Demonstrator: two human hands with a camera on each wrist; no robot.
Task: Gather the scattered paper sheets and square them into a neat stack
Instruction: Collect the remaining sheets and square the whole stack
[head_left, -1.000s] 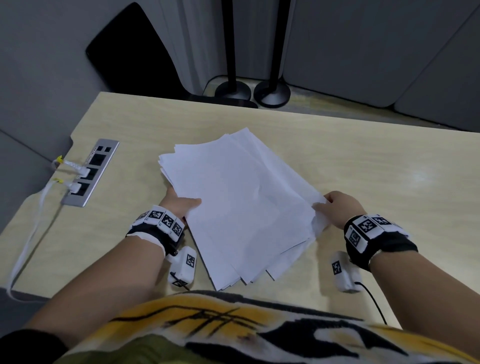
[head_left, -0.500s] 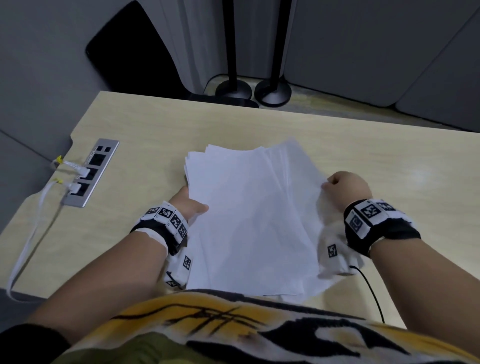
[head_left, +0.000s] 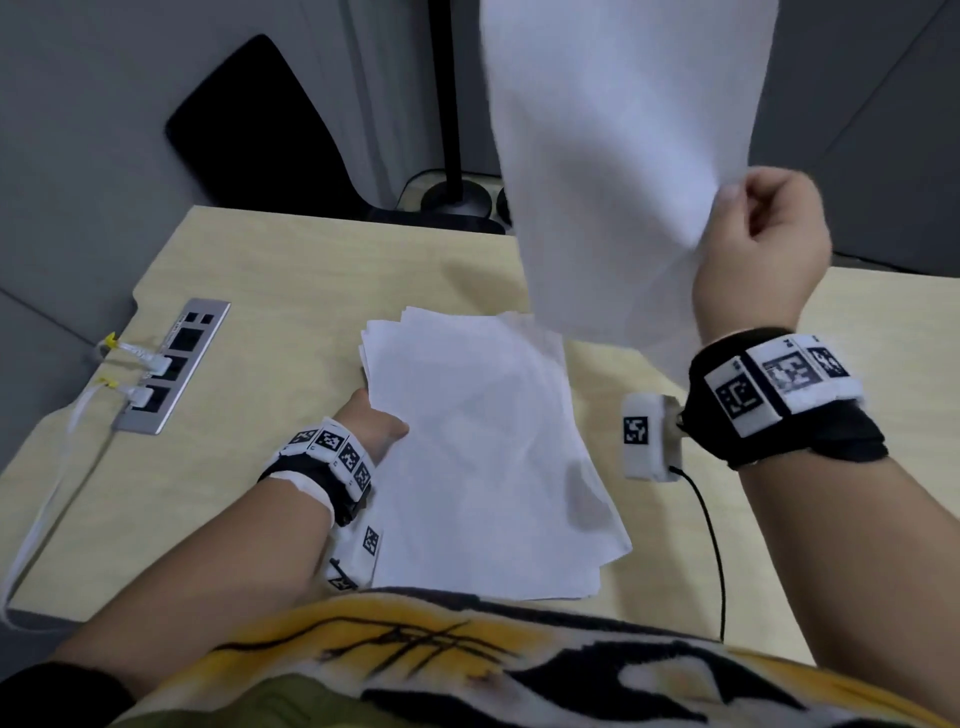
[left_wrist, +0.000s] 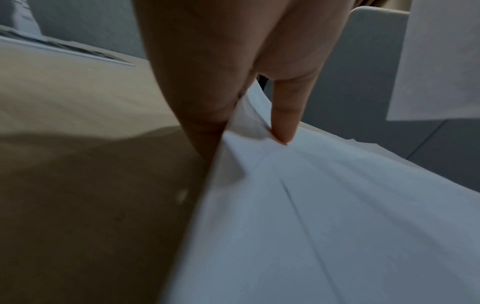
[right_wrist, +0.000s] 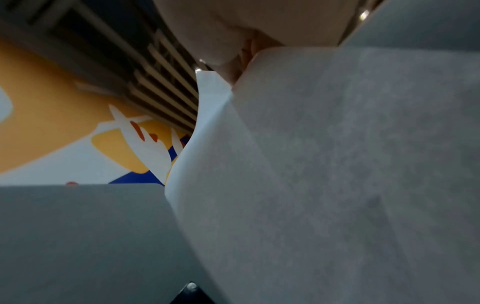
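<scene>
Nearest to the person, the pile of paper sheets (head_left: 483, 457) lies on the tabletop (head_left: 291, 291), just beyond the yellow and black garment (head_left: 467, 670). Its long axis runs from about 6 o'clock to 12 o'clock, with a small lean to 11. The edges are not yet even: at the far end and at the near right corner several sheets stick out in a fan.

The left hand (head_left: 376, 423) is at 9 o'clock of the pile, on its left long edge. In the left wrist view the thumb (left_wrist: 281, 123) presses down on top of the paper and the other fingers seem to be under the edge, so this hand is clamped on the pile, though the blur makes the lower fingers hard to read.

The right hand (head_left: 763, 249) is raised well above the tabletop, at about 2 o'clock from the pile. It is closed in a fist and pinches the lifted sheet (head_left: 623, 156) by its right edge. This sheet stands nearly upright and its lower end hangs above the far right corner of the pile, apart from it.

So the pile lies down and toward 8 o'clock from the right hand. I think the coming move is to lay the lifted sheet onto the pile, with its long axis turned to match.

Further at 9 o'clock, a metal socket panel (head_left: 174, 366) with white cables (head_left: 57, 493) sits in the tabletop. Beyond the far edge stand two black pole bases (head_left: 457, 197).
</scene>
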